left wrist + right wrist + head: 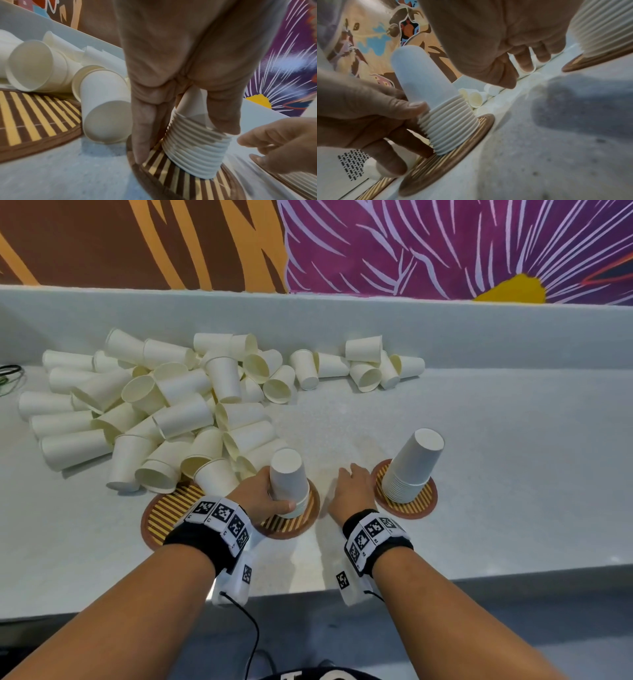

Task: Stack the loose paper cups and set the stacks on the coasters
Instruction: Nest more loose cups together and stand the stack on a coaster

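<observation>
The left hand point(262, 491) grips the upside-down cup stack point(287, 482) on the middle coaster point(294, 523); the right hand point(352, 491), fingers relaxed, hovers just right.

Lighting: your head view is bright and even, with soft short shadows under the loose cups point(164, 412) and beside the right-hand stack point(412, 470). No glare on the counter point(496, 474).
Distortion: you get wide-angle bending at the edges; the counter's back ledge curves.
Left wrist view: your palm point(180, 54) fills the frame, soft and near; the right edge smears with motion blur.
Right wrist view: dimmer, hazy throughout; a dark shadow patch point(573, 102) lies on the counter, and the far cups are out of focus.
</observation>
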A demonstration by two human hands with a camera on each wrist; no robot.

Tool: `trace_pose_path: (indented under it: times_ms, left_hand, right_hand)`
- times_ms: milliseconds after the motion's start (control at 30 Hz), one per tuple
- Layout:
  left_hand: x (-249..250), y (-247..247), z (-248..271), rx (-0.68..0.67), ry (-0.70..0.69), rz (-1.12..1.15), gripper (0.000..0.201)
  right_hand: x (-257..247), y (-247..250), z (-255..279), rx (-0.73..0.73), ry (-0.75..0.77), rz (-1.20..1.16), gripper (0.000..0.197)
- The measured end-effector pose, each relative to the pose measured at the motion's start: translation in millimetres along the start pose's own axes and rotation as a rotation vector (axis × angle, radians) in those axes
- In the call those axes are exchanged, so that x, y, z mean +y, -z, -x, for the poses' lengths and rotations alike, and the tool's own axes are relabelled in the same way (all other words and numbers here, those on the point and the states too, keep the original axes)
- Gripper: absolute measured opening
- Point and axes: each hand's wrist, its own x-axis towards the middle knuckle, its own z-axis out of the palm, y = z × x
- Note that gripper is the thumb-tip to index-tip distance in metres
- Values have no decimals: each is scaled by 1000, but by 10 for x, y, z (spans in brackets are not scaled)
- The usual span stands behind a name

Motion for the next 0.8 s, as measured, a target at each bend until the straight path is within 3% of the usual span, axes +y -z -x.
trace_pose_path:
  times_ms: [233,800]
  left_hand:
    - [116,-47,-42,-17,4,-1,76]
    - [585,-287,-330,-17,-30,33,79]
  right_hand:
    - [140,-116,-75,2,-185,46,44]
    - [670,-165,-384,80,-125,168,38]
